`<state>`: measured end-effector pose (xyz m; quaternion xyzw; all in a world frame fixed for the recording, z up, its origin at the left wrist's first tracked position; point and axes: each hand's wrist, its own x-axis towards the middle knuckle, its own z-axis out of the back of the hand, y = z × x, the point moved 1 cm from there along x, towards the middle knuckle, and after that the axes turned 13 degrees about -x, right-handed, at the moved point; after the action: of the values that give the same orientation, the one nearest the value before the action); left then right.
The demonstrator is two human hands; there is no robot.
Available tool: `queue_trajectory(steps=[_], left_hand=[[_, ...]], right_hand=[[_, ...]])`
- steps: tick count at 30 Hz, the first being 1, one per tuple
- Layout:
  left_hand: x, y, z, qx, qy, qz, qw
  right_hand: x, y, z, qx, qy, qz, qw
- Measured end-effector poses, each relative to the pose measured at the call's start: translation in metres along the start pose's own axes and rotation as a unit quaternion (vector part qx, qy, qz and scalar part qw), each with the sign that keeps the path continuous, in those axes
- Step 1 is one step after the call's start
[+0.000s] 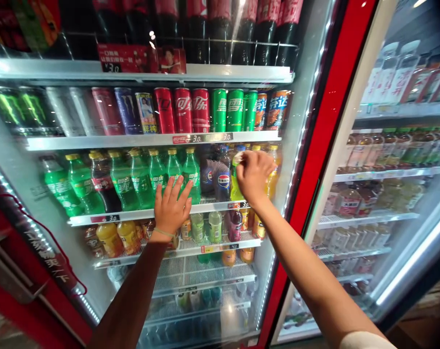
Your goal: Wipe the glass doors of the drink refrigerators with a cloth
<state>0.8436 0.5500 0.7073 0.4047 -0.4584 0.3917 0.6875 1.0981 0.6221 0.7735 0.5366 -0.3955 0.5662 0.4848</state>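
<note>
My left hand [172,206] is open, its fingers spread in front of a row of green soda bottles [140,179] with yellow caps. Whether the fingertips touch the bottles I cannot tell. On the same shelf, further right, my right hand [255,177] is closed round the top of a yellow-green drink bottle [236,186], which stands upright and is partly covered by the hand. Just left of it is a dark cola bottle [223,180] with a blue round label. Orange drink bottles [273,165] show behind my right hand.
The shelf above holds a row of cans [181,110]. Its price rail [150,139] runs close over the bottle tops. Below, a lower shelf [191,248] carries small juice bottles. A red door frame [325,121] borders the right side, with another drinks cooler beyond it.
</note>
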Motion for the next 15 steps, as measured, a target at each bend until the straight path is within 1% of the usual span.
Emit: queue_trajectory(steps=[1,2,3,4,5,6,7,8,9,10,11,12,13,14,15], left_hand=[[0.000,0.000,0.000,0.000,0.000,0.000,1.000],[0.000,0.000,-0.001,-0.001,0.002,0.000,1.000],[-0.001,0.000,-0.001,-0.003,0.004,0.001,1.000],[-0.001,0.000,-0.002,-0.008,0.005,0.003,1.000],[-0.002,0.000,-0.002,-0.014,0.005,0.007,1.000],[-0.002,-0.001,-0.003,-0.021,0.002,0.010,1.000],[-0.002,-0.001,-0.004,-0.028,-0.001,0.013,1.000],[-0.002,-0.002,-0.005,-0.030,-0.005,0.015,0.999],[-0.002,-0.003,-0.006,-0.028,-0.010,0.014,0.999],[-0.002,-0.004,-0.007,-0.022,-0.014,0.010,1.000],[-0.002,-0.005,-0.007,-0.012,-0.017,0.004,1.000],[-0.002,-0.006,-0.008,-0.003,-0.019,-0.001,1.000],[-0.001,-0.007,-0.008,0.004,-0.021,-0.005,1.000],[-0.001,-0.007,-0.008,0.009,-0.020,-0.007,1.000],[-0.002,-0.007,-0.008,0.012,-0.017,-0.008,1.000]], right_hand=[[-0.001,0.014,0.002,0.011,0.009,0.047,0.999],[-0.009,0.025,0.004,0.022,0.023,0.122,0.992],[-0.022,0.031,0.006,0.034,0.037,0.207,0.977],[-0.037,0.030,0.008,0.041,0.046,0.283,0.957],[-0.052,0.022,0.010,0.043,0.049,0.338,0.939],[-0.062,0.006,0.010,0.037,0.051,0.365,0.929],[-0.067,-0.015,0.009,0.025,0.052,0.362,0.930],[-0.064,-0.037,0.008,0.007,0.056,0.331,0.942],[-0.054,-0.058,0.006,-0.013,0.060,0.274,0.960],[-0.039,-0.076,0.003,-0.030,0.062,0.200,0.977],[-0.021,-0.086,0.001,-0.043,0.056,0.117,0.991],[-0.005,-0.090,-0.001,-0.051,0.046,0.042,0.997],[0.007,-0.086,-0.003,-0.054,0.034,-0.009,0.998],[0.013,-0.076,-0.004,-0.053,0.025,-0.029,0.998],[0.011,-0.064,-0.004,-0.049,0.022,-0.014,0.998]])
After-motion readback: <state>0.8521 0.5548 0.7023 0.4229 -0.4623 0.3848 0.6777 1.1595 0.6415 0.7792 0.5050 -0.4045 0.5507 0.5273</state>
